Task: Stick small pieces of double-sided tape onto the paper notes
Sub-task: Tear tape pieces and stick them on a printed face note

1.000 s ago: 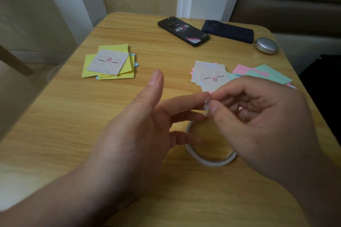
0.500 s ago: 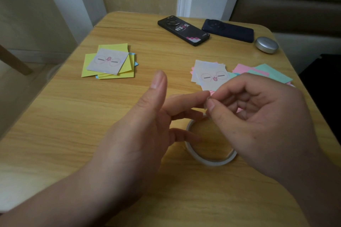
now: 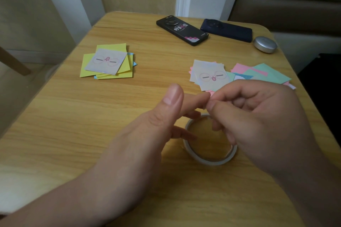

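Tape roll (image 3: 212, 162) lies flat on table (image 3: 73, 125) beneath both hands, far rim covered by fingers; left hand (image 3: 147, 134) spread, forefinger straight; right hand (image 3: 258, 120) curled, thumb and forefinger pinched at that fingertip, contents not discernible; right note pile (image 3: 208, 75) just beyond; yellow note stack (image 3: 108, 61) well left; black phone (image 3: 181, 30), dark blue phone (image 3: 227, 27) and silver case (image 3: 265, 44) near far edge; widest run of wood lies left of hands.

The wooden counter (image 3: 73, 125) bears a tape roll (image 3: 206, 161), a yellow note stack (image 3: 108, 61), scattered pastel notes (image 3: 265, 73), a black phone (image 3: 181, 30), a navy phone (image 3: 227, 27) and a silver case (image 3: 265, 44).
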### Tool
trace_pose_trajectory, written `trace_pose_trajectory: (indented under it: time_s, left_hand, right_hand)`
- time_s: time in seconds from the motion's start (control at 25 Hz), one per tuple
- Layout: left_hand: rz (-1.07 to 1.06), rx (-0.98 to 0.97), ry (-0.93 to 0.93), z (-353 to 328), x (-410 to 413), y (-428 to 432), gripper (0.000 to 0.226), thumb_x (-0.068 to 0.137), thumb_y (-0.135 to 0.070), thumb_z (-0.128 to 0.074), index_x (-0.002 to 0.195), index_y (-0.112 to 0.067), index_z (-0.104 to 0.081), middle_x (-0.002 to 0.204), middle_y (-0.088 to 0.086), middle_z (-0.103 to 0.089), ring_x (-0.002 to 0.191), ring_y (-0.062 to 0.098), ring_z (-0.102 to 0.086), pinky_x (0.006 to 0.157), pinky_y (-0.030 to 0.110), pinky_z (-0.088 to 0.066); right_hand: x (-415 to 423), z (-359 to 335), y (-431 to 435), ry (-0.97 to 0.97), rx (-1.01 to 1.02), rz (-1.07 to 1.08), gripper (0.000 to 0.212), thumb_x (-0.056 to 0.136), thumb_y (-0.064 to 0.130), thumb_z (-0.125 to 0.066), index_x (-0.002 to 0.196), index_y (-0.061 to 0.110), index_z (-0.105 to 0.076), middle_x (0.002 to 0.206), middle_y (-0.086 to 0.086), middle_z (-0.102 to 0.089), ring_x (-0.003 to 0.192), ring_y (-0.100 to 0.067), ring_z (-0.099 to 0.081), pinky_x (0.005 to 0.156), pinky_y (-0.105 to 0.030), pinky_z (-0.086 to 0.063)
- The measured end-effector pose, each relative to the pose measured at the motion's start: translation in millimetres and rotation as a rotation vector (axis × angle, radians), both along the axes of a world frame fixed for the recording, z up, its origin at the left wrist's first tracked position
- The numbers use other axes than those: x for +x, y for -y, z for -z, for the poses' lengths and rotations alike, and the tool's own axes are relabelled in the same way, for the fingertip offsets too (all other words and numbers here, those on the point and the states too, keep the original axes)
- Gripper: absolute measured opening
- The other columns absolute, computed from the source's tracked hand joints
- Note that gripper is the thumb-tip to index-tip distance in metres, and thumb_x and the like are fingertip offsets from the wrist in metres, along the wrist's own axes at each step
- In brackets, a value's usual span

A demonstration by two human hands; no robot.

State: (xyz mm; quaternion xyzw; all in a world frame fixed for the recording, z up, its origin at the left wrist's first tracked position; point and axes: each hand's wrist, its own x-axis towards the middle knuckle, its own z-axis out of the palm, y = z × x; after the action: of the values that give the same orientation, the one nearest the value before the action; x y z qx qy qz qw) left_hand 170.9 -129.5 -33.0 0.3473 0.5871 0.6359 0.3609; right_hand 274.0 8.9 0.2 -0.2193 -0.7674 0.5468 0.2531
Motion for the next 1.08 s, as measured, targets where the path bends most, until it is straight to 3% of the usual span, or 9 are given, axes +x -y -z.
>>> trace_pose_trajectory:
  time_s: [0.08,0.16,0.2,0.24,0.36,0.48,0.64,0.84,1.08]
  left_hand:
    - [0.038,-0.016,-0.031,-7.4,1.0,-4.2,0.057,0.077,-0.068,-0.046,0.116,-0.036,-0.072,0.113,-0.014,-0.068,0.106,0.005,-0.061,0.081,0.035,-0.055]
    - [0.041,-0.078,0.016,-11.4,0.7,-6.5,0.065,0.065,-0.03,-0.033,0.115,-0.023,-0.074,0.112,-0.008,-0.068,0.103,0.008,-0.061,0.081,0.037,-0.054]
    - [0.047,-0.08,0.018,-13.0,1.9,-4.4,0.093,0.068,-0.07,-0.013,0.116,-0.019,-0.075,0.114,-0.005,-0.068,0.104,0.012,-0.061,0.083,0.041,-0.052]
    - [0.029,-0.021,0.007,-5.7,1.9,-3.8,0.044,0.086,-0.044,-0.056,0.115,-0.017,-0.076,0.116,-0.003,-0.07,0.106,0.016,-0.062,0.086,0.045,-0.05]
    - [-0.084,0.056,-0.041,-3.9,3.6,-0.7,0.028,0.083,-0.027,-0.071,0.11,-0.018,-0.077,0.109,0.005,-0.074,0.103,0.021,-0.067,0.088,0.045,-0.052]
    - [-0.126,0.028,-0.062,-1.3,2.6,0.0,0.025,0.079,-0.019,-0.071,0.103,-0.018,-0.079,0.1,0.006,-0.076,0.087,0.019,-0.068,0.079,0.033,-0.055]
    - [-0.165,0.028,-0.059,-5.1,1.7,-1.4,0.022,0.078,-0.023,-0.071,0.097,-0.022,-0.08,0.093,0.005,-0.077,0.086,0.034,-0.066,0.074,0.033,-0.056]
    - [-0.222,0.018,-0.106,-9.8,2.1,-0.7,0.017,0.081,-0.023,-0.068,0.09,-0.016,-0.081,0.087,0.002,-0.077,0.078,0.022,-0.068,0.069,0.025,-0.056]
    - [-0.272,0.007,-0.167,-10.8,7.7,-0.9,0.017,0.085,-0.024,-0.063,0.086,-0.016,-0.078,0.079,-0.003,-0.077,0.07,0.005,-0.067,0.068,0.018,-0.052]
  right_hand:
    - [-0.9,0.5,-2.1,0.016,-0.043,-0.004,0.016,0.075,0.003,-0.073,0.064,0.013,-0.072,0.048,-0.007,-0.063,0.036,-0.005,-0.048,0.04,-0.021,-0.038]
    - [-1.2,1.1,-4.0,0.034,-0.085,-0.015,0.008,0.069,0.01,-0.068,0.065,0.015,-0.073,0.049,-0.008,-0.063,0.036,-0.007,-0.049,0.041,-0.021,-0.038]
    - [-0.9,1.5,-4.6,0.039,-0.102,-0.02,0.009,0.067,0.012,-0.066,0.065,0.016,-0.073,0.049,-0.008,-0.063,0.036,-0.008,-0.049,0.04,-0.021,-0.037]
    - [-0.9,1.3,-4.3,0.042,-0.116,-0.029,0.009,0.067,0.012,-0.065,0.066,0.016,-0.073,0.049,-0.008,-0.062,0.036,-0.008,-0.048,0.039,-0.021,-0.037]
    - [-1.4,-2.2,0.1,0.031,-0.141,-0.065,0.005,0.068,0.009,-0.074,0.064,0.01,-0.071,0.047,-0.008,-0.061,0.035,-0.005,-0.048,0.038,-0.019,-0.037]
    - [-1.7,-2.9,5.3,0.009,-0.145,-0.075,0.009,0.064,0.006,-0.077,0.061,0.008,-0.069,0.047,-0.007,-0.06,0.035,-0.004,-0.046,0.037,-0.016,-0.036]
    - [-1.0,-1.7,8.8,-0.034,-0.145,-0.101,0.006,0.067,0.008,-0.068,0.061,0.011,-0.069,0.049,-0.007,-0.061,0.036,-0.003,-0.047,0.039,-0.014,-0.036]
    - [-0.6,-4.7,14.9,-0.042,-0.164,-0.102,0.017,0.075,-0.003,-0.077,0.063,0.007,-0.07,0.05,-0.009,-0.064,0.035,-0.003,-0.049,0.039,-0.011,-0.037]
    - [-2.5,-1.0,27.4,-0.063,-0.178,-0.028,0.015,0.074,0.006,-0.078,0.062,0.008,-0.07,0.048,-0.01,-0.063,0.032,-0.007,-0.048,0.036,-0.014,-0.037]
